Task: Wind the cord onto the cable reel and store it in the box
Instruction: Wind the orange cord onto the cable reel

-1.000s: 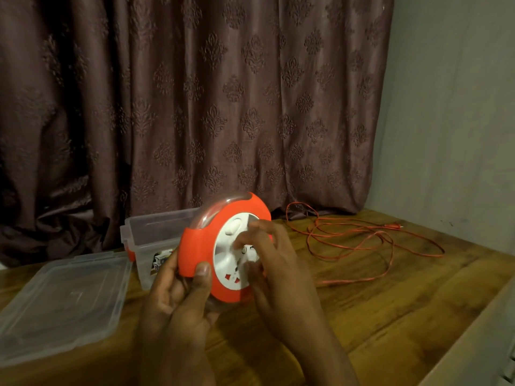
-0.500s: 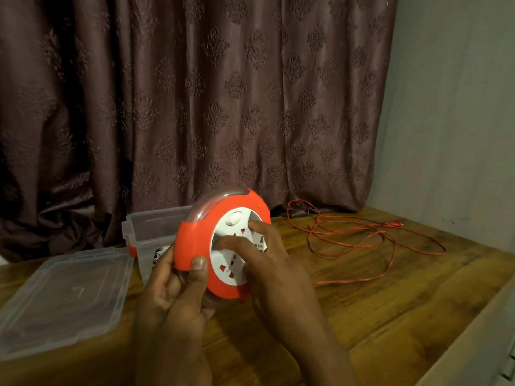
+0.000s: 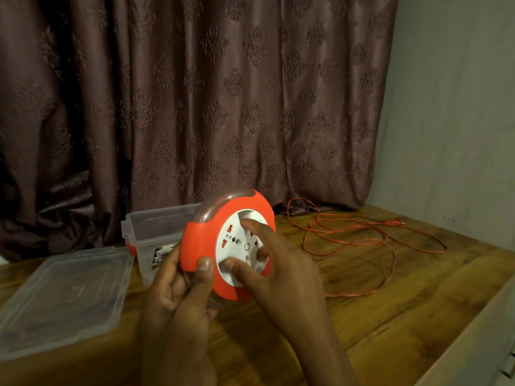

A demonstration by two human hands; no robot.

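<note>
An orange cable reel (image 3: 204,236) with a white socket disc and a clear top stands upright above the wooden table (image 3: 390,316). My left hand (image 3: 178,291) grips its lower left rim, thumb on the orange face. My right hand (image 3: 278,268) presses fingers and thumb onto the white disc. The thin orange cord (image 3: 362,240) lies in loose loops on the table to the right, its plug at the far right. A clear plastic box (image 3: 156,229) stands open behind the reel.
The box's clear lid (image 3: 64,296) lies flat at the left. A dark patterned curtain (image 3: 195,93) hangs behind the table. A grey wall is on the right, and a pale ledge (image 3: 473,344) runs along the lower right corner.
My right hand's fingers have shifted around the white disc, which has turned. The reel sits slightly higher in view. The cord's loops look about the same.
</note>
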